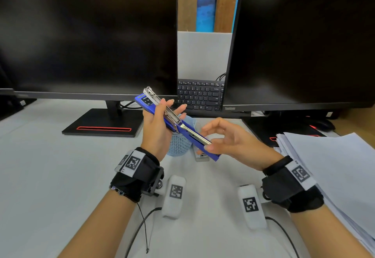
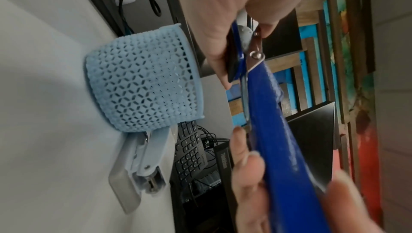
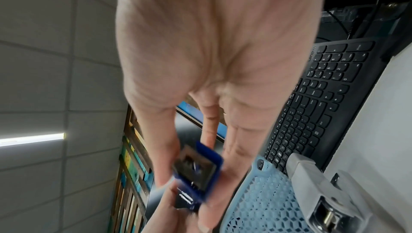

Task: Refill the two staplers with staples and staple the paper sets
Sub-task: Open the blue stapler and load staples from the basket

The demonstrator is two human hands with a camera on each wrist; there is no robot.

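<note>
Our right hand (image 1: 229, 142) pinched the opened blue metal stapler (image 1: 176, 124)'s near end; our left hand (image 1: 160, 127) gripped its base, axis slanting far-left.

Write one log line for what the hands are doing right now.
left hand: holds blue stapler, opened flat | right hand: pinches its near end | grey stapler: on desk

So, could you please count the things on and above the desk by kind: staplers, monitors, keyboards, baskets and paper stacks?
Staplers: 2, the blue stapler opened out in both hands, the grey stapler on the desk
Monitors: 2, left monitor, right monitor
Keyboards: 1, keyboard
Baskets: 1, light blue basket
Paper stacks: 1, paper stack
Total: 7
</note>
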